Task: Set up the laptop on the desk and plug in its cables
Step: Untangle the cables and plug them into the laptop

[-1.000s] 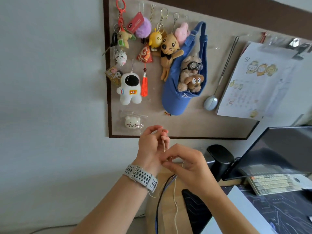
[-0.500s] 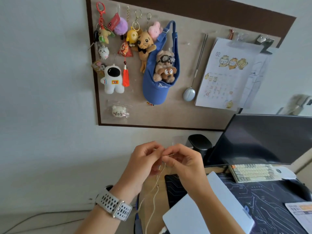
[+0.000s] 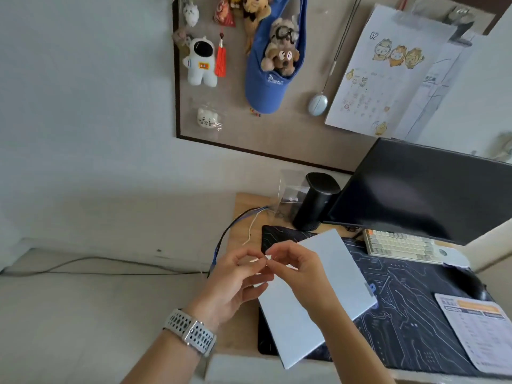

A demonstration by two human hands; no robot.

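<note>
A closed white laptop (image 3: 318, 295) lies tilted on a dark desk mat (image 3: 415, 314). My left hand (image 3: 235, 281) and my right hand (image 3: 293, 267) meet above the laptop's left edge, fingertips pinched together on a thin white cable (image 3: 250, 231). That cable runs up toward the desk's back left corner. A dark blue cable (image 3: 221, 242) hangs over the desk's left edge beside it. The cable's plug end is hidden between my fingers.
A black monitor (image 3: 424, 189) stands at the back right with a white keyboard (image 3: 399, 245) under it. A black cylindrical speaker (image 3: 315, 200) and a clear box (image 3: 291, 192) stand at the back. A leaflet (image 3: 482, 328) lies on the right. A pinboard (image 3: 291, 126) with plush toys hangs above.
The view has tilted down toward the desk, so more of the laptop and mat show. Both hands stay pinched on the white cable and have come lower, over the laptop.
</note>
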